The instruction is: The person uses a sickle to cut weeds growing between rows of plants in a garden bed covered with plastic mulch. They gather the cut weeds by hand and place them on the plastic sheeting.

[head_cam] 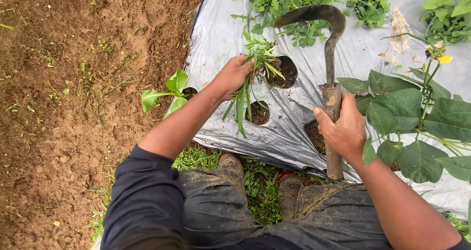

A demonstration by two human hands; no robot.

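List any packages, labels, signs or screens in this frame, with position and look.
None in view: no package, label, sign or screen.
Nearest to packaging: the grey plastic mulch sheet over the bed, with round planting holes.
Left hand grips a bunch of pulled green weeds.
Right hand grips the wooden handle of a curved sickle.
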